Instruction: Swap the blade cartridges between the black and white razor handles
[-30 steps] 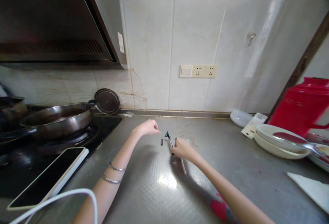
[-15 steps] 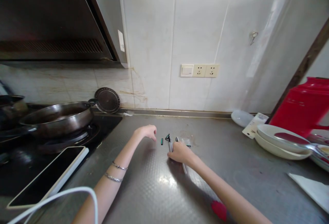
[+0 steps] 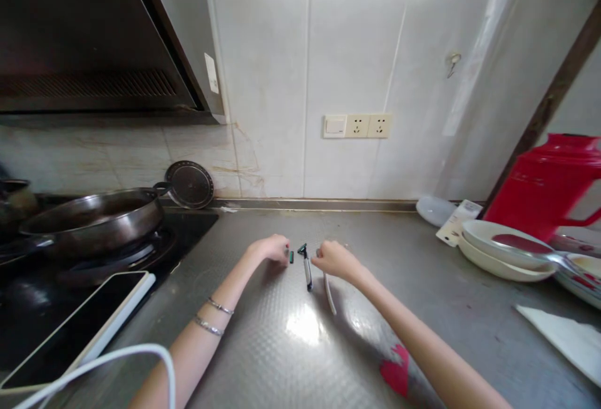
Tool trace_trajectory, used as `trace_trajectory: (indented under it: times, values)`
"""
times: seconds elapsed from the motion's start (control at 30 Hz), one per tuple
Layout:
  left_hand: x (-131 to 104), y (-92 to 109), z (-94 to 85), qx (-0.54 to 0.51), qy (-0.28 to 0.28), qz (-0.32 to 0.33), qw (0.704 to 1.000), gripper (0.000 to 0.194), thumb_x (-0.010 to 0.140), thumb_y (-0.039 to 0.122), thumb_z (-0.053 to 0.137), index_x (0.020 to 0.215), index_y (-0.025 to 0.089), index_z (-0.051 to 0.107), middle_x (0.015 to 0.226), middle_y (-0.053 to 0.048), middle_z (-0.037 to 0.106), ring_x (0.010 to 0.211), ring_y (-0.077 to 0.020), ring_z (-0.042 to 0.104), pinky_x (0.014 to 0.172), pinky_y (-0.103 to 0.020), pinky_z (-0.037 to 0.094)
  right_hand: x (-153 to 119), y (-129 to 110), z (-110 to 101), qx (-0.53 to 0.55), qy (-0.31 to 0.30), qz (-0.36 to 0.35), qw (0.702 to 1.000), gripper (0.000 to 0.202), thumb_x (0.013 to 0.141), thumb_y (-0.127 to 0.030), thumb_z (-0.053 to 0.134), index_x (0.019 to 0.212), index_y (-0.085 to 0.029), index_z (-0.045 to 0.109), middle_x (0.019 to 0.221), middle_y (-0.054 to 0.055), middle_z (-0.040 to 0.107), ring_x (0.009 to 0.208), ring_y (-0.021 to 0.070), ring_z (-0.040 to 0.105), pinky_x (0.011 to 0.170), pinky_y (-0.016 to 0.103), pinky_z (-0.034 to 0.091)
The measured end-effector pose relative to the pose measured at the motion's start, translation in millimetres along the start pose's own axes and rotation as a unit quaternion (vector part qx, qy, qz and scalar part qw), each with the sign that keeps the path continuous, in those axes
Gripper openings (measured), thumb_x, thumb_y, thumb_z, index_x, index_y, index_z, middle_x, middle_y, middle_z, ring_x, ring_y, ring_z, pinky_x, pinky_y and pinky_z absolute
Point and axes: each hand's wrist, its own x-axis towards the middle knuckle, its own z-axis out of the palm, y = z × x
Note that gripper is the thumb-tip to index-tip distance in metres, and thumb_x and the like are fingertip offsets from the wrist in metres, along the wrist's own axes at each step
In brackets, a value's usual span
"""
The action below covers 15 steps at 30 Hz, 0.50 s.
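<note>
On the metal counter (image 3: 263, 334) lies a razor (image 3: 307, 268) with a dark head and a silver and black handle. Just left of its head is a small green and black cartridge (image 3: 292, 257). My left hand (image 3: 276, 250) is beside the cartridge, its fingers closed together; anything between them is too small to name. Right of the razor, my right hand (image 3: 334, 258) has curled fingers round something largely hidden. A thin pale rod-like piece (image 3: 329, 296) extends toward me from below that hand.
A steel pan (image 3: 103, 215) sits on the black stove at left, with a phone (image 3: 79, 334) and white cable (image 3: 141, 349) nearer. Stacked bowls (image 3: 507, 258), a red jug (image 3: 539, 190) and white paper (image 3: 563, 337) are at right.
My right hand has come off the razor handle, which now shows fully on the counter. My left hand has moved down, closer to the cartridge. The view has shifted slightly.
</note>
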Motion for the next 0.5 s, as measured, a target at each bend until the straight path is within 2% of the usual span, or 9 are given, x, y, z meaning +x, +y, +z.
trace_trajectory:
  times: [0.1,0.23,0.37,0.5]
  values:
    - [4.5,-3.0,5.7,0.004,0.022,0.015,1.000,0.056,0.058,0.042,0.070,0.109,0.019,0.061,0.105,-0.010,0.063,0.099,-0.0255,0.056,0.076,-0.027,0.044,6.8,19.0,-22.4,0.031,0.013,0.036,0.999,0.030,0.076,-0.031,0.049,0.061,-0.012,0.067,0.063,0.012,0.067,0.059,0.0178,0.063,0.049,0.022,0.035]
    - [8.7,-4.9,10.6,0.001,0.045,0.038,0.998,0.046,0.059,0.039,0.068,0.101,0.019,0.064,0.098,-0.010,0.064,0.097,-0.0254,0.056,0.074,-0.027,0.044,12.2,44.8,-45.2,0.082,0.040,0.063,0.994,0.029,0.075,-0.030,0.050,0.057,-0.013,0.065,0.058,0.008,0.066,0.057,0.0150,0.061,0.052,0.021,0.036]
    - [9.6,-4.3,11.3,-0.011,0.054,0.045,0.997,0.039,0.058,0.037,0.069,0.093,0.019,0.067,0.092,-0.008,0.065,0.090,-0.0238,0.058,0.068,-0.026,0.043,13.9,58.9,-52.8,0.100,0.053,0.076,0.991,0.028,0.073,-0.029,0.049,0.055,-0.015,0.065,0.055,0.006,0.065,0.057,0.0147,0.061,0.052,0.021,0.036]
    - [10.8,-5.3,11.3,-0.035,0.039,0.054,0.997,0.032,0.059,0.034,0.067,0.087,0.019,0.067,0.080,-0.005,0.067,0.075,-0.0190,0.061,0.060,-0.023,0.041,14.1,60.7,-52.5,0.095,0.063,0.077,0.990,0.027,0.072,-0.028,0.049,0.055,-0.015,0.065,0.055,0.006,0.065,0.057,0.0150,0.060,0.051,0.021,0.035]
